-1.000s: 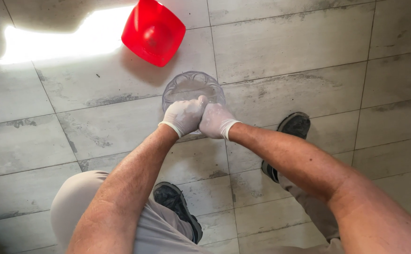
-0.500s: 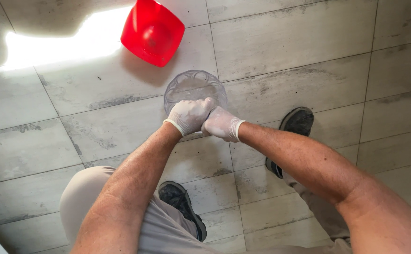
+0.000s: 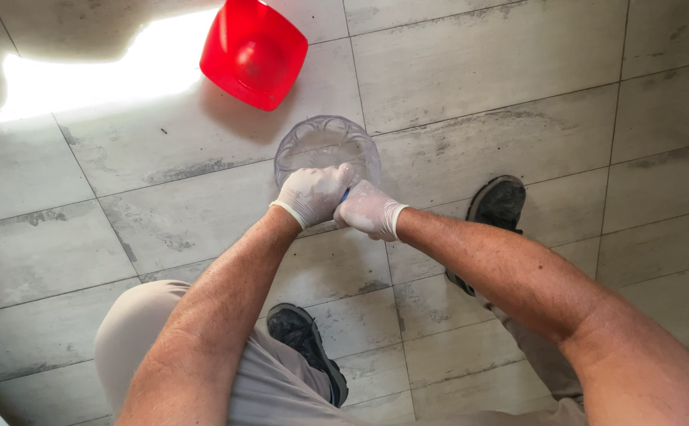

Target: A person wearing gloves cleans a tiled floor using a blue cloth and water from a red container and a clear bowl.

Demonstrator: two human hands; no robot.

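Gloved hands meet above a clear, scalloped glass bowl [image 3: 326, 147] standing on the grey stone-look tiled floor [image 3: 518, 71]. Left hand [image 3: 313, 193] and right hand [image 3: 368, 211], both in thin white gloves, press together with fingers curled tight around a small blue object [image 3: 346, 193], mostly hidden. Just beyond the bowl sits a glossy red, square-rimmed plastic bowl [image 3: 254, 52] beside a bright sun patch. Dark shoes [image 3: 496, 205] rest below.
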